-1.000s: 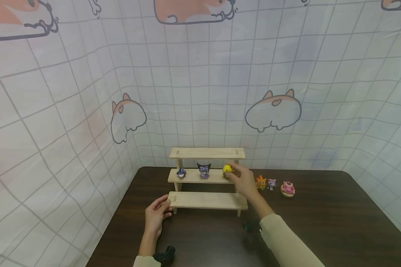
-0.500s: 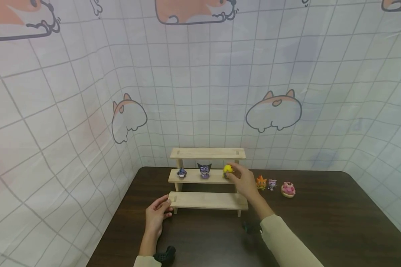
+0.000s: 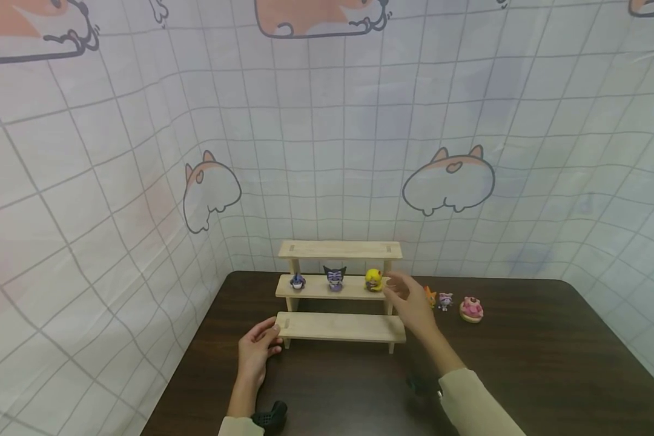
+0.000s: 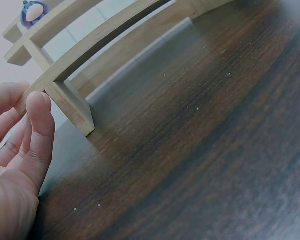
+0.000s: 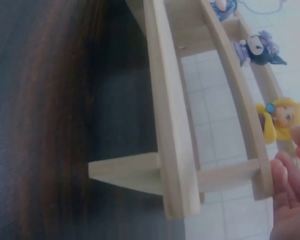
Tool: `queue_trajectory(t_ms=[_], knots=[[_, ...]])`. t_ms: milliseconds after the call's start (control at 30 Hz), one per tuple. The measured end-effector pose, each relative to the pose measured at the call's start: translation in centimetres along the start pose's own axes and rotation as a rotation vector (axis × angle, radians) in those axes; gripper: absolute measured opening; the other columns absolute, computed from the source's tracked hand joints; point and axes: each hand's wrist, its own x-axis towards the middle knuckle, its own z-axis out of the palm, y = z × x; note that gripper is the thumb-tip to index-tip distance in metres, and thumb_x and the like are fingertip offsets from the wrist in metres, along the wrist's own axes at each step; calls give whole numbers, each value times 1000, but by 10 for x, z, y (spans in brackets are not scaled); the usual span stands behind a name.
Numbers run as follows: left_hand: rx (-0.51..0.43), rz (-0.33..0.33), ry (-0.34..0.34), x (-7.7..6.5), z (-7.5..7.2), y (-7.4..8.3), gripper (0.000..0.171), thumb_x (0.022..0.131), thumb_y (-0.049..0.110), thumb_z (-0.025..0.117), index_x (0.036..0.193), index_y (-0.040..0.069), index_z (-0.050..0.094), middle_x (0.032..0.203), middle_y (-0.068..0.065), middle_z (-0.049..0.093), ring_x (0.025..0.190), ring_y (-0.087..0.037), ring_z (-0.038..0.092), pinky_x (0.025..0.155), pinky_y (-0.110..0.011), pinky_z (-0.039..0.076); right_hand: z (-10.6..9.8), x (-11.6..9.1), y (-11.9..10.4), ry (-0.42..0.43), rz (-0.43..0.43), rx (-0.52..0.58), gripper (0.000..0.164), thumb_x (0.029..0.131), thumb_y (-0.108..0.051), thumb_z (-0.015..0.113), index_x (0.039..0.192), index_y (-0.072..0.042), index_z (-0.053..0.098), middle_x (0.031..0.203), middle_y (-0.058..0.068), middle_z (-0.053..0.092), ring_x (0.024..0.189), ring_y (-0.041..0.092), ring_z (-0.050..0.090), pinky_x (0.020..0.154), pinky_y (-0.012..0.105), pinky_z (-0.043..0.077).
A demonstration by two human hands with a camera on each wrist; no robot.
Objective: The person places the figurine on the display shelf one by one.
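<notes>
A three-tier wooden display stand (image 3: 338, 327) stands on the dark table. My left hand (image 3: 254, 354) pinches the left end of its lowest shelf; in the left wrist view the thumb (image 4: 40, 117) lies at the near edge. A yellow-haired figurine (image 3: 373, 280) stands on the middle shelf, near its right end. Beside it is my right hand (image 3: 414, 306), fingers relaxed and holding nothing, with its fingertips near the shelf end in the right wrist view. A black-eared figurine (image 3: 335, 280) occupies the shelf's middle, and a small blue-purple figurine (image 3: 297, 281) its left part.
Right of the stand on the table (image 3: 523, 363) are an orange figurine (image 3: 431, 297), partly hidden by the right hand, a small pale purple figurine (image 3: 445, 301) and a pink figurine (image 3: 471, 309) on a round base. A patterned curtain (image 3: 332, 151) hangs behind.
My right hand has let go of the yellow-haired figurine and moved slightly right, now overlapping the orange figurine. The left hand keeps its place on the stand.
</notes>
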Motion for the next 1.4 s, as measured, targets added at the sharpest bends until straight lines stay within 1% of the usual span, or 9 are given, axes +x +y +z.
queue_trajectory(t_ms=[200, 400, 567, 700, 833, 1000, 1133, 1267, 1400], knots=[[-2, 7, -7, 0, 0, 2, 43, 95, 16, 75, 132, -2, 64, 91, 3, 75, 73, -10, 69, 63, -24, 60, -17, -16, 3, 44, 2, -16, 33, 98, -20, 72, 128, -8, 67, 115, 11, 73, 103, 24, 68, 90, 36, 56], [-10, 8, -8, 0, 1, 3, 42, 94, 16, 76, 131, -1, 65, 90, 3, 75, 72, -11, 69, 63, -24, 61, -42, -32, 18, 52, 1, -52, 27, 99, -22, 71, 120, -6, 70, 110, 9, 74, 95, 6, 63, 84, 21, 52], [-13, 10, -6, -1, 2, 4, 38, 96, 14, 74, 131, 0, 66, 88, 3, 75, 73, -11, 69, 63, -26, 61, -67, -41, 36, 73, 30, -57, 27, 100, -20, 68, 121, -2, 69, 116, 15, 72, 93, -9, 58, 81, 10, 48], [-15, 11, -6, 0, 1, 4, 38, 96, 14, 73, 131, 1, 66, 87, 4, 74, 72, -11, 69, 63, -26, 61, -89, -45, 49, 124, 77, -113, 27, 101, -21, 67, 120, -2, 70, 121, 17, 71, 91, -13, 56, 78, 9, 48], [-13, 8, -9, 0, 1, 4, 40, 96, 14, 73, 132, 0, 65, 86, 4, 74, 72, -11, 69, 63, -25, 61, -112, -46, 60, 178, 188, -162, 30, 101, -27, 66, 122, -5, 70, 122, 17, 71, 86, -13, 55, 73, 14, 49], [-8, 2, -9, 0, 0, 4, 40, 96, 14, 73, 132, 1, 65, 86, 4, 74, 73, -11, 69, 63, -25, 61, -132, -46, 78, 199, 311, -195, 38, 101, -31, 66, 128, -5, 66, 126, 19, 68, 92, -2, 55, 72, 17, 46], [-6, 1, -12, 0, 0, 4, 41, 95, 15, 74, 133, -1, 65, 87, 4, 74, 73, -10, 69, 64, -24, 61, -143, -46, 96, 127, 339, -194, 52, 101, -29, 66, 140, 2, 53, 137, 29, 58, 111, 26, 61, 84, 29, 52], [-7, -4, -19, -2, 0, 5, 43, 95, 15, 74, 134, -1, 64, 87, 4, 74, 73, -10, 68, 64, -24, 60, -149, -44, 110, 22, 405, -153, 69, 103, -28, 63, 153, 7, 31, 150, 39, 37, 134, 54, 43, 107, 59, 44], [-10, -7, -22, -4, -1, 5, 44, 95, 15, 74, 134, -2, 63, 86, 4, 74, 73, -10, 68, 64, -24, 60, -153, -42, 120, -60, 467, -122, 83, 103, -32, 62, 157, 10, 15, 153, 42, 28, 140, 58, 33, 115, 65, 36]])
